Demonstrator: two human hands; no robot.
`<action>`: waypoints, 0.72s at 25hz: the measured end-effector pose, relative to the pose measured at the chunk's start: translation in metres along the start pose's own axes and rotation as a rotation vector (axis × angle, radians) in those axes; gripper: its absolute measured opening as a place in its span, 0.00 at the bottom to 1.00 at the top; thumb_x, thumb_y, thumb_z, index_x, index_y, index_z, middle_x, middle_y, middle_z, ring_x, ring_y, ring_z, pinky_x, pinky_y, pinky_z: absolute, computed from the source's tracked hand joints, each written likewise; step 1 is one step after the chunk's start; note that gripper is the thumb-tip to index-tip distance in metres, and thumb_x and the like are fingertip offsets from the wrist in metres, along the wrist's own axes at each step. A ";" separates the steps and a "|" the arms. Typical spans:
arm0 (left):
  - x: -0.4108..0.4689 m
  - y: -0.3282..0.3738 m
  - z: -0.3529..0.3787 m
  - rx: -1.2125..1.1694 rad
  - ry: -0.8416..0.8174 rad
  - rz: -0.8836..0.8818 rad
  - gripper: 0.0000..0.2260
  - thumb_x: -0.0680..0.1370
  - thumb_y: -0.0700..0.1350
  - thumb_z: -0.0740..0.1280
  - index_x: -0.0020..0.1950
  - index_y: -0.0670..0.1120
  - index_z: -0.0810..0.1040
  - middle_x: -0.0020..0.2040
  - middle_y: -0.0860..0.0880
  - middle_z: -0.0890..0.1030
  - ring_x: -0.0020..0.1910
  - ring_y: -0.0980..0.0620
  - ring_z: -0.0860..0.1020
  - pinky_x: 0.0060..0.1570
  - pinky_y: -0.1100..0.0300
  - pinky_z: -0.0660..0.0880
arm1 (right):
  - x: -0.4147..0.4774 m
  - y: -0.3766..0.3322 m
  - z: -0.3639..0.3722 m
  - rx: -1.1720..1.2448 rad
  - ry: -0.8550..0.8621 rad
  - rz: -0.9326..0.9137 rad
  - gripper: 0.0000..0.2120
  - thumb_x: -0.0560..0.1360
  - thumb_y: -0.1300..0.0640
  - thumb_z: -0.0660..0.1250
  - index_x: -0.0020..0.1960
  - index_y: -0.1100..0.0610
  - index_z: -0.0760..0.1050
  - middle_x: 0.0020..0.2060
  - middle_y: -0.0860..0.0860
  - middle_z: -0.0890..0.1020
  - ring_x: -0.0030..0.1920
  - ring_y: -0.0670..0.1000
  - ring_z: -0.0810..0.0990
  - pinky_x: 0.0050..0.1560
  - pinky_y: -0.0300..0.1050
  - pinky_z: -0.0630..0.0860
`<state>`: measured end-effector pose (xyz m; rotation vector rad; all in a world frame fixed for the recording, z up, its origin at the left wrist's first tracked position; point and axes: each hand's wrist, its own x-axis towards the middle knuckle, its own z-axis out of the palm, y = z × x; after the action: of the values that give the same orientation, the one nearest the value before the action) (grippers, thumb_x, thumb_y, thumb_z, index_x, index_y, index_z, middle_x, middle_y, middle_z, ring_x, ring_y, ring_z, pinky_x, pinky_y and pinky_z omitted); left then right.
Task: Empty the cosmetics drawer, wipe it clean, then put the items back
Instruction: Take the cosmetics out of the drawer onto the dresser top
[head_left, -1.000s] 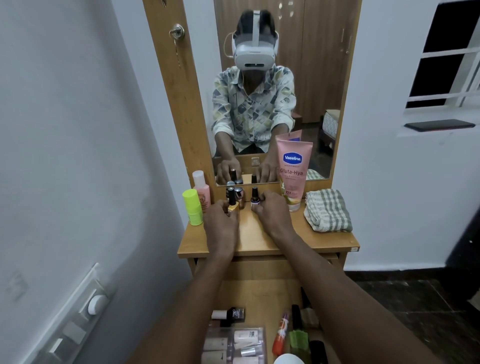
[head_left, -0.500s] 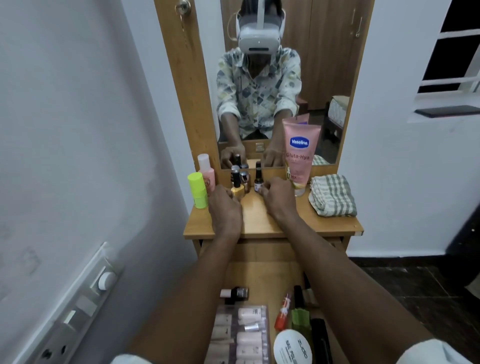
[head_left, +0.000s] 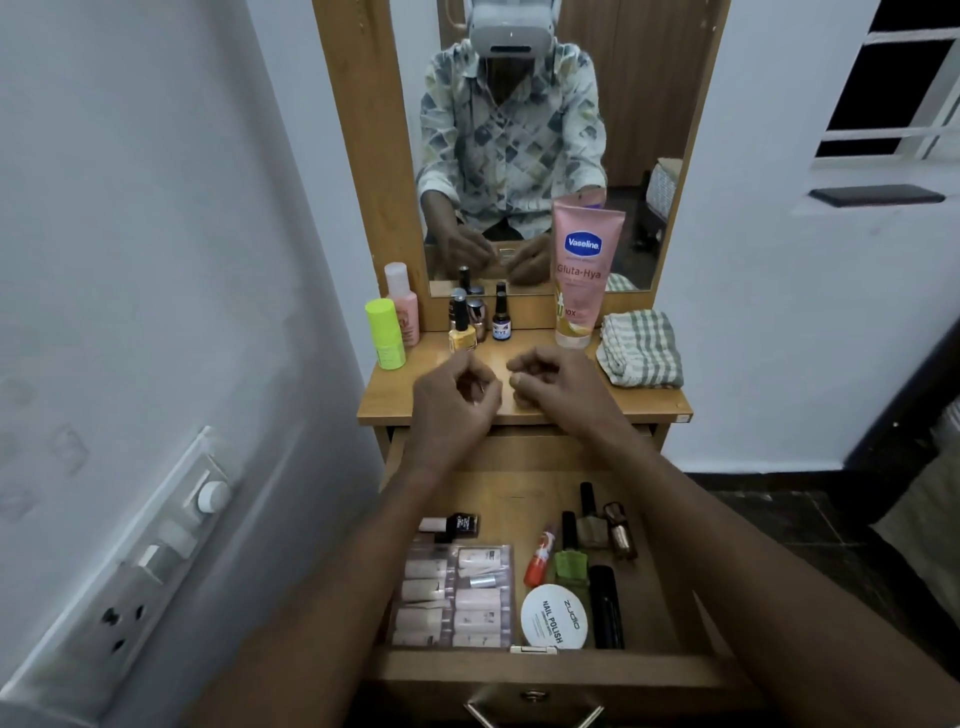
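At lower centre, the drawer (head_left: 545, 670) holds polish bottles (head_left: 570, 564), likely light, slick, breakable, best pinched at the body; left hand (head_left: 457, 397) and right hand (head_left: 558, 387) hover loosely curled, empty.

Pink tube (head_left: 581, 270), green-checked cloth (head_left: 640, 349) (white ground), yellow polish bottle (head_left: 462, 336).
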<state>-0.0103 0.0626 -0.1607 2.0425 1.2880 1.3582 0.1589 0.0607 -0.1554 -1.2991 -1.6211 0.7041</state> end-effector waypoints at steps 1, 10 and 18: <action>-0.016 -0.001 -0.004 0.032 -0.120 0.020 0.04 0.73 0.39 0.73 0.42 0.46 0.79 0.36 0.51 0.81 0.36 0.55 0.78 0.34 0.69 0.72 | -0.017 -0.004 -0.003 0.030 -0.072 -0.035 0.05 0.76 0.63 0.71 0.51 0.60 0.81 0.39 0.54 0.84 0.35 0.49 0.85 0.37 0.43 0.82; -0.050 -0.058 -0.016 0.437 -0.858 -0.156 0.10 0.74 0.43 0.73 0.55 0.44 0.82 0.50 0.50 0.83 0.49 0.52 0.80 0.51 0.54 0.78 | -0.057 0.043 -0.012 -1.007 -0.344 0.200 0.04 0.75 0.58 0.66 0.42 0.53 0.78 0.43 0.52 0.82 0.40 0.51 0.78 0.38 0.44 0.73; -0.053 -0.058 -0.012 0.479 -0.898 -0.119 0.09 0.72 0.42 0.73 0.52 0.48 0.82 0.50 0.51 0.83 0.50 0.52 0.81 0.48 0.58 0.78 | -0.058 0.046 0.003 -0.924 -0.297 0.385 0.08 0.74 0.56 0.72 0.42 0.55 0.73 0.45 0.54 0.81 0.44 0.53 0.81 0.42 0.46 0.79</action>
<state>-0.0545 0.0457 -0.2244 2.3662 1.3028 -0.0185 0.1779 0.0183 -0.2131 -2.2948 -2.0627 0.3611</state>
